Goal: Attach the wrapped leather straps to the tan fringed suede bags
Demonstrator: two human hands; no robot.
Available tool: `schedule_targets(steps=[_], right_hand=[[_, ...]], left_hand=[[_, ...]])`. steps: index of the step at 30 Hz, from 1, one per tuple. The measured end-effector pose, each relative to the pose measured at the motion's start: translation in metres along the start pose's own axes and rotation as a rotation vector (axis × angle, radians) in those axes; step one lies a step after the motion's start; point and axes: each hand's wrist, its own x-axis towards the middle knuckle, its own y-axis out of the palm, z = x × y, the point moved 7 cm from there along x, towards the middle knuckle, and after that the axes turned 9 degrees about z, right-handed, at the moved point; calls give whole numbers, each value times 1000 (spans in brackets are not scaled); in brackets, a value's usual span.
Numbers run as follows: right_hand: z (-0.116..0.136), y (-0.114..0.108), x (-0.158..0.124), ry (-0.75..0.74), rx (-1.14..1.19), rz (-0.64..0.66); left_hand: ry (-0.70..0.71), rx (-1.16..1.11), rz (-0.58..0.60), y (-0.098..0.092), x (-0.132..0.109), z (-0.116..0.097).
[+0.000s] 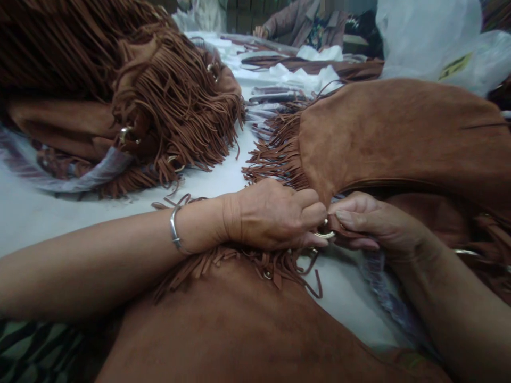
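My left hand [275, 215] is closed in a fist-like pinch on a gold metal ring [325, 233] at the corner of a brown suede fringed bag [399, 138]. My right hand [375, 226] meets it from the right, fingers pinched on the brown strap end that passes through the same ring. A silver bangle [174, 229] circles my left wrist. Another brown suede piece [239, 324] with fringe lies under my left forearm, close to me.
A pile of fringed brown bags [159, 101] with gold rings lies at the left on the white table [223, 175]. Clear plastic bags [431, 37] sit at the far right. Another person [303, 21] sits at the far end.
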Motion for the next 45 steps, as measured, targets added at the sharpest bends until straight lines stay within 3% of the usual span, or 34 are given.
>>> schedule_targets(steps=[7,12,15,23,32,37,39,42,45], right_hand=[[-1,7,-4,3,-20,40],[2,6,-9,-31,-51,-77],[7,7,-12,-52,-83,-113],[11,16,-19,81,-234,-68],[17,26,-21,25,-375,-81],[20,35,-20,16,-382,-21],[24,39,-21,18,-464,-11],[36,46,-25,-6,-779,-44],[55,56,-31,-109,-1135,-165]], left_hand=[[3,-126,-55,-3,-6,0],[-11,-179,-15,-3,-5,2],[1,-138,-66,-5,-6,-1],[18,38,-272,-11,-14,-16],[29,11,-254,-11,-16,-13],[61,37,-290,-12,-19,-15],[92,82,-280,-12,-19,-16],[146,162,-272,-11,-20,-18],[155,198,-333,-14,-22,-17]])
